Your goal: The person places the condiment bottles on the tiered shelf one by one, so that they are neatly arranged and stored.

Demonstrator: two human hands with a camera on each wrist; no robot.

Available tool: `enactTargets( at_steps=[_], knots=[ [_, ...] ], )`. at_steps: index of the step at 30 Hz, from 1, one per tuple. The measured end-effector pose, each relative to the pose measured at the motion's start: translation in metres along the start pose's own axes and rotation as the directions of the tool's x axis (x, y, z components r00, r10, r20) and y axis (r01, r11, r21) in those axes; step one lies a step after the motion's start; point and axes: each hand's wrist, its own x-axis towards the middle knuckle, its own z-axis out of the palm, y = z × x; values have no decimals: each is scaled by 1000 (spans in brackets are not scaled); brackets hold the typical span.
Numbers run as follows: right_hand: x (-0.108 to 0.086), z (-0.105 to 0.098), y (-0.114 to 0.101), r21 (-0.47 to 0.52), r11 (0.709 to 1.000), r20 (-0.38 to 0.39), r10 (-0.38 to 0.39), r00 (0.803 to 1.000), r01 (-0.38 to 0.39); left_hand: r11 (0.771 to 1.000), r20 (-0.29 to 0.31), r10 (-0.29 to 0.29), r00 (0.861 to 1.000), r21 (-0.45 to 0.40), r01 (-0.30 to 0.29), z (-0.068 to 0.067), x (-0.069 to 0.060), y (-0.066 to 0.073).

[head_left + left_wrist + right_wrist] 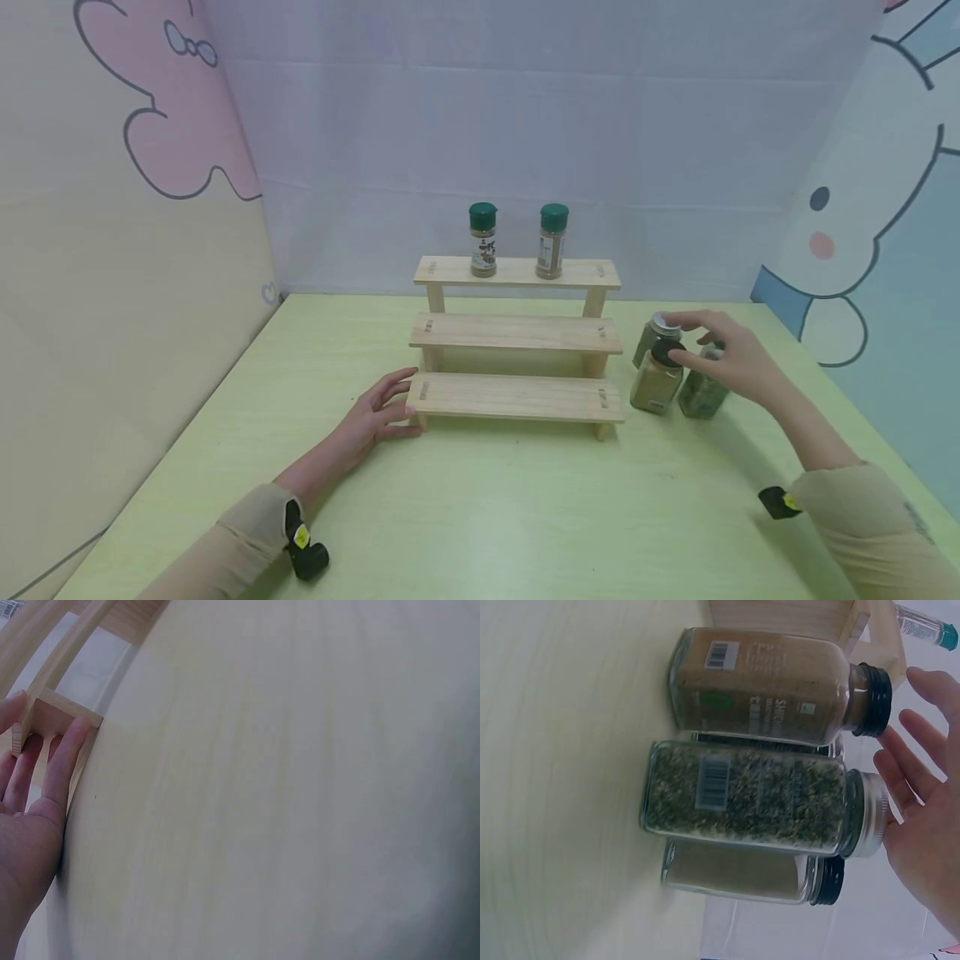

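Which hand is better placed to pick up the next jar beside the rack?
Probably the right hand: its fingers are beside the lids of the grouped jars near the rack's right end. The left hand is at the opposite end, touching the lowest shelf.

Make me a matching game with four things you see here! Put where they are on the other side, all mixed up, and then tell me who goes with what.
Things:
1. Green-capped bottles
2. Glass jars
3. Left hand
4. Right hand

Places:
A. Close to the lids
B. On the rack's top step
C. Touching the left end of the bottom step
D. Standing on the table

Right pairs: 1-B, 2-D, 3-C, 4-A
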Motion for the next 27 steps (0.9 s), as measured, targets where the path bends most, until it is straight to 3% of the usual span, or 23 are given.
enactTargets(
  at_steps=[15, 27],
  knots=[
    [-2, -2, 2, -67, 995, 153, 82, 985, -72, 1000, 7, 17, 1000, -2, -17, -1, 0, -1],
    [-2, -1, 0, -82, 995, 196, 69, 978, -54, 1000, 16, 12, 1000, 3, -12, -2, -1, -2]
  ],
)
